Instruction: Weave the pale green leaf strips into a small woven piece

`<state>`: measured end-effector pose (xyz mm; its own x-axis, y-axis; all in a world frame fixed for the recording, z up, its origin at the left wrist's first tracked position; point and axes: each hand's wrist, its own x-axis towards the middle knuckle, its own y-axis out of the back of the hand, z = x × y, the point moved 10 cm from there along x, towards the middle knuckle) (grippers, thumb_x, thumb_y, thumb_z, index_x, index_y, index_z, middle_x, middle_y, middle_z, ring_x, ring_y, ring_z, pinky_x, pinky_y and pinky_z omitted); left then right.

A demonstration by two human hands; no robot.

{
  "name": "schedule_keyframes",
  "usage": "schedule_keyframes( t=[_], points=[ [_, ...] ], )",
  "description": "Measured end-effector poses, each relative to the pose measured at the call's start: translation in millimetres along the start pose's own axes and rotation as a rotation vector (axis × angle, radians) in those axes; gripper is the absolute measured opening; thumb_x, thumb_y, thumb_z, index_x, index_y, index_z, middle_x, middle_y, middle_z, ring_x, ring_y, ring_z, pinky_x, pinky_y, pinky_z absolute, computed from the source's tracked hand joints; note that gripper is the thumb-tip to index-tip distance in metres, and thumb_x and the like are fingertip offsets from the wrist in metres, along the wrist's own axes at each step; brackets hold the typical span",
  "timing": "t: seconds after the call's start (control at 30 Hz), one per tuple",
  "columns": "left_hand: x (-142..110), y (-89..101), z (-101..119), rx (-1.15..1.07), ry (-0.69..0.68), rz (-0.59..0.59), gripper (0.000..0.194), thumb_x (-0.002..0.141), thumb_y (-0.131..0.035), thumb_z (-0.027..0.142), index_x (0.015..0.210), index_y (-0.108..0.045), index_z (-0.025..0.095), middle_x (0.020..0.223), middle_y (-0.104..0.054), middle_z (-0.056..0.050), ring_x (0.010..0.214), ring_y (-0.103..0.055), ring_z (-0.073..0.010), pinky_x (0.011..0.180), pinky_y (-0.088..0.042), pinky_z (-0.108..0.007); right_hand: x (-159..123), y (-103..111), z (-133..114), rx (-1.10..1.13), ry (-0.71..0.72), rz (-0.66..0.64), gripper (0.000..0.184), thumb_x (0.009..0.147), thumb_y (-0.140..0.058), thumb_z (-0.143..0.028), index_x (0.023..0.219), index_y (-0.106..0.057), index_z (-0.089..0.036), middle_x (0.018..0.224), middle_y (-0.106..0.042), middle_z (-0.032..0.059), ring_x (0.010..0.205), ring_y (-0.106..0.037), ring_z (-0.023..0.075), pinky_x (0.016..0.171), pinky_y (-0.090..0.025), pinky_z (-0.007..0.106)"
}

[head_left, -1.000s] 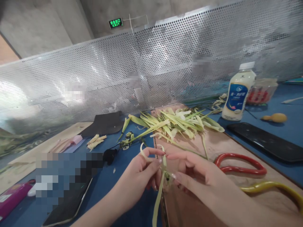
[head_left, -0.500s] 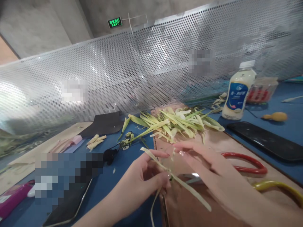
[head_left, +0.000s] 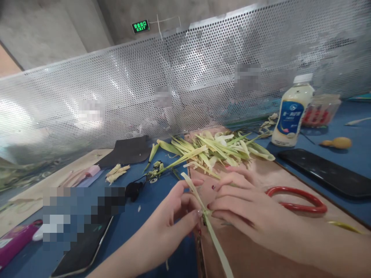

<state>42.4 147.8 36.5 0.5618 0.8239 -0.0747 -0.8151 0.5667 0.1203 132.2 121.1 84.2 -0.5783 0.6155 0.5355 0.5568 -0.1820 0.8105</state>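
Note:
My left hand (head_left: pixel 178 214) and my right hand (head_left: pixel 240 202) meet at the near edge of a brown board (head_left: pixel 269 173). Both pinch one long pale green leaf strip (head_left: pixel 199 199), which runs from just beyond my fingers down towards the bottom of the view. The thumbs and forefingers are closed on it where the hands touch. A loose pile of green and yellow leaf strips (head_left: pixel 217 148) lies on the far part of the board, just beyond my right hand.
Red-handled scissors (head_left: pixel 298 199) lie on the board right of my hands. A white bottle (head_left: pixel 292 114), a black phone (head_left: pixel 327 172) and a yellow object (head_left: pixel 339 143) sit at the right. Another phone (head_left: pixel 84 249) and a pink object (head_left: pixel 14 241) lie at left. A perforated metal screen (head_left: pixel 145 88) stands behind.
My right hand has come back to the left hand and closed on the strip. The strip, slanting across half a second ago, now runs straight between the fingers.

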Motion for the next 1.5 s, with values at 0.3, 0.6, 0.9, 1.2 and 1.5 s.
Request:
schedule_keyframes(
  t=[0.3, 0.6, 0.9, 1.2, 1.5],
  points=[
    [4.2, 0.1, -8.7, 0.041, 0.072, 0.027, 0.029, 0.081, -0.051, 0.045, 0.086, -0.053, 0.017, 0.065, -0.048, 0.003, 0.052, -0.041, -0.0063, 0.05, -0.035, -0.018, -11.3, -9.6, -14.4, -0.039, 0.081, -0.025, 0.028, 0.086, -0.037, -0.01, 0.084, -0.062, -0.022, 0.079, -0.061, 0.0018, 0.074, -0.054, 0.0145, 0.072, -0.045, 0.028],
    [-2.2, -5.9, -2.2, 0.056, 0.029, 0.057, 0.033, 0.076, -0.055, 0.05, 0.08, -0.058, 0.017, 0.06, -0.051, 0.002, 0.052, -0.04, -0.0077, 0.051, -0.034, -0.018, -15.1, -7.0, -34.8, -0.083, 0.129, 0.031, 0.026, 0.087, -0.036, -0.018, 0.097, -0.059, -0.021, 0.081, -0.064, 0.0053, 0.076, -0.059, 0.0169, 0.071, -0.047, 0.03],
    [-5.2, -11.5, -2.1, 0.074, 0.032, 0.027, 0.03, 0.078, -0.055, 0.046, 0.08, -0.058, 0.016, 0.059, -0.053, 0.001, 0.052, -0.045, -0.0085, 0.054, -0.038, -0.02, -27.7, -19.8, -51.0, -0.142, 0.347, -0.023, 0.027, 0.09, -0.032, -0.02, 0.089, -0.059, -0.025, 0.068, -0.061, -0.0003, 0.063, -0.053, 0.0133, 0.056, -0.041, 0.026],
    [-4.9, -14.4, 0.5, 0.104, 0.033, 0.042, 0.031, 0.078, -0.054, 0.046, 0.088, -0.06, 0.016, 0.06, -0.054, 0.0, 0.053, -0.046, -0.0101, 0.055, -0.039, -0.021, -28.6, -27.9, -36.9, -0.012, 0.206, -0.083, 0.03, 0.091, -0.032, -0.025, 0.089, -0.061, -0.029, 0.069, -0.062, -0.0012, 0.064, -0.054, 0.0126, 0.061, -0.04, 0.025],
    [-4.8, -12.4, 3.9, 0.162, -0.006, 0.04, 0.036, 0.081, -0.05, 0.047, 0.095, -0.059, 0.015, 0.063, -0.055, 0.0, 0.056, -0.048, -0.0106, 0.061, -0.041, -0.023, -26.5, -31.7, -49.8, -0.131, 0.341, -0.173, 0.023, 0.09, -0.038, -0.029, 0.097, -0.059, -0.025, 0.074, -0.063, -0.0012, 0.062, -0.053, 0.0128, 0.055, -0.035, 0.024]
  ],
)
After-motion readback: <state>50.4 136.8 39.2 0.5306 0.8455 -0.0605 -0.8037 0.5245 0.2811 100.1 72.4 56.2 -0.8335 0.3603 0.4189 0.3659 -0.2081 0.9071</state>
